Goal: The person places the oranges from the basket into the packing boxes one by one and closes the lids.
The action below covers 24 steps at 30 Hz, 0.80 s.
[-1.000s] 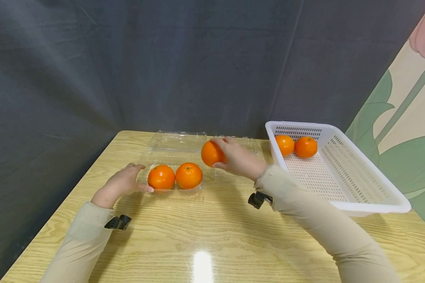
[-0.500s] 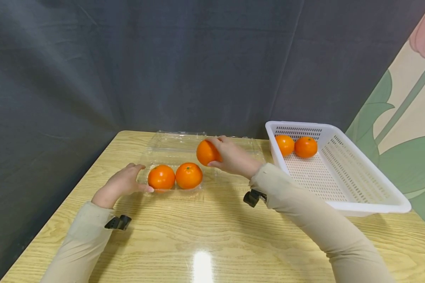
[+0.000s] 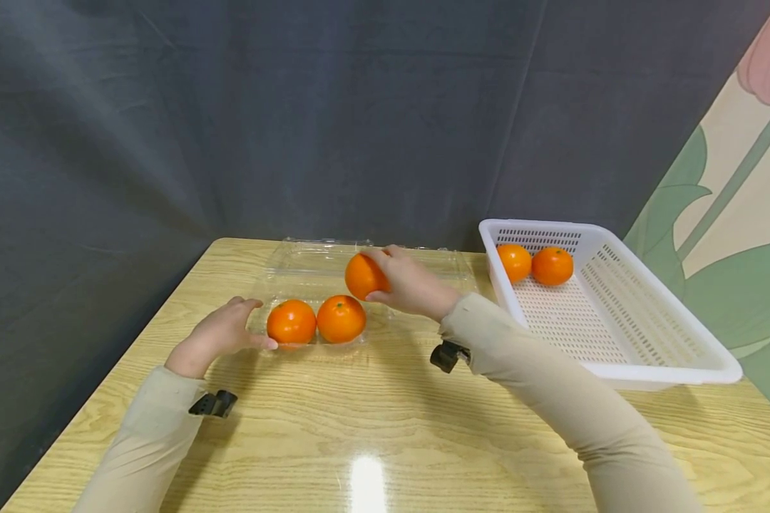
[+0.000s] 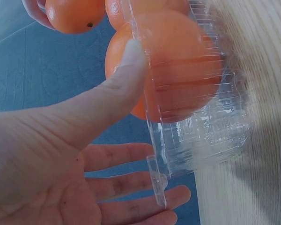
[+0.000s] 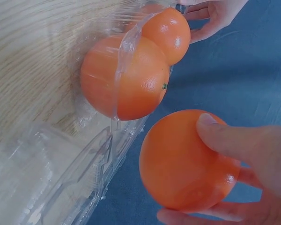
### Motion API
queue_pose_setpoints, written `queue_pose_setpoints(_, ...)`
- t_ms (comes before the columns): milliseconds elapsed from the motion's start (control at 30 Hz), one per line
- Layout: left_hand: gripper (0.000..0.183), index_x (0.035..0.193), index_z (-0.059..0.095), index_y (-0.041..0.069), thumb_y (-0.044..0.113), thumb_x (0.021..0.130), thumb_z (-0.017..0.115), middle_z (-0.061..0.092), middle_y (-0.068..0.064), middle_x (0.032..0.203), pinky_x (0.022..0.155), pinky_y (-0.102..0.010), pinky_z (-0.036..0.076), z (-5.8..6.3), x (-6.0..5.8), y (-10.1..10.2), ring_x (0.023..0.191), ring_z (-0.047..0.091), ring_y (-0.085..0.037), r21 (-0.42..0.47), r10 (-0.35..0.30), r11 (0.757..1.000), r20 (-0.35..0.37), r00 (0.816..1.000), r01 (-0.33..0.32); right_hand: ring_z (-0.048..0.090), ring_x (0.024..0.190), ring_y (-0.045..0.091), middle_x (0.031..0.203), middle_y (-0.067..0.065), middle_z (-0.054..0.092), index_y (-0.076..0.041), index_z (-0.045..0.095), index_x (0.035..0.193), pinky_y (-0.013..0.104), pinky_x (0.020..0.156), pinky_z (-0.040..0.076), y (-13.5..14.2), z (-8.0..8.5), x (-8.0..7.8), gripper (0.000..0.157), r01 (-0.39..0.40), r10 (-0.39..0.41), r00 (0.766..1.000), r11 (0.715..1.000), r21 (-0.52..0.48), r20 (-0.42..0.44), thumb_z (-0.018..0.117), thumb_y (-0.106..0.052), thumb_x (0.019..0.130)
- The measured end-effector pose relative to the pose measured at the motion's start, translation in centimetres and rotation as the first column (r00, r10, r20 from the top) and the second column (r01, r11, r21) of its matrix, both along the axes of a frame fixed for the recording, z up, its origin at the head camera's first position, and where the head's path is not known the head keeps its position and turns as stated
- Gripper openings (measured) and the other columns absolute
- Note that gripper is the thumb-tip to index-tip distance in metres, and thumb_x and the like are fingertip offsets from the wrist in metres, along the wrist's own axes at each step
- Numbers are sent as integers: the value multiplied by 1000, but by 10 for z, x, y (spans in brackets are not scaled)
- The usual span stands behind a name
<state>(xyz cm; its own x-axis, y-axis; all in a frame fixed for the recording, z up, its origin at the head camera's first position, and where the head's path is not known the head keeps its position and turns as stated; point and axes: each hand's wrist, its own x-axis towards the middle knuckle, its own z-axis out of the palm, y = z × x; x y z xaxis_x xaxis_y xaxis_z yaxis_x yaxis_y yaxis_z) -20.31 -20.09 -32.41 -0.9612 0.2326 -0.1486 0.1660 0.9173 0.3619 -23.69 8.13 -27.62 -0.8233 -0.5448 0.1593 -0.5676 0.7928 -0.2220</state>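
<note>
— Orange (image 3: 362, 278): where, and among what?
— Above a wooden table (image 3: 295, 442), left of a white basket (image 3: 667, 373) with two more oranges (image 3: 552, 266) inside, and near a clear box (image 3: 308, 285) holding another pair (image 3: 291, 322) side by side.
— And the hands?
— Left hand (image 3: 224, 326): thumb and fingers apart, touching the box. Right hand (image 3: 411, 281): clamped on that first orange.

white glare, soft shadows on table (image 3: 308, 434)
</note>
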Motion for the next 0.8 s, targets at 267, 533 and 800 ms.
queue_pose_setpoints(267, 88, 135, 37, -12, 39, 75, 75, 37, -38, 134, 93, -58, 43, 0, 0, 0, 117, 46, -50, 0, -1, 1000, 1, 1000, 1, 59, 106, 33, 130, 22, 46, -10, 35, 142, 42, 89, 52, -8, 1, -1, 72, 13, -14, 998, 1000, 5, 57, 72, -27, 82)
queue_pose_setpoints(533, 88, 135, 37, -12, 39, 75, 76, 37, -38, 134, 93, -58, 43, 0, 0, 0, 117, 46, -50, -3, 2, 1000, 3, 1000, -2, 59, 106, 34, 132, 22, 45, -11, 35, 143, 43, 88, 53, -14, -1, -2, 72, 6, -6, 999, 1000, 18, 43, 71, -27, 83)
queue_pose_setpoints(800, 88, 134, 38, -13, 41, 75, 75, 39, -37, 133, 94, -58, 43, -1, -1, 0, 115, 48, -48, -7, 4, 1000, -4, 1000, -4, 58, 110, 34, 132, 24, 45, -10, 35, 143, 42, 90, 52, -19, -5, -4, 71, -10, 10, 1000, 1000, 8, 23, 70, -26, 83)
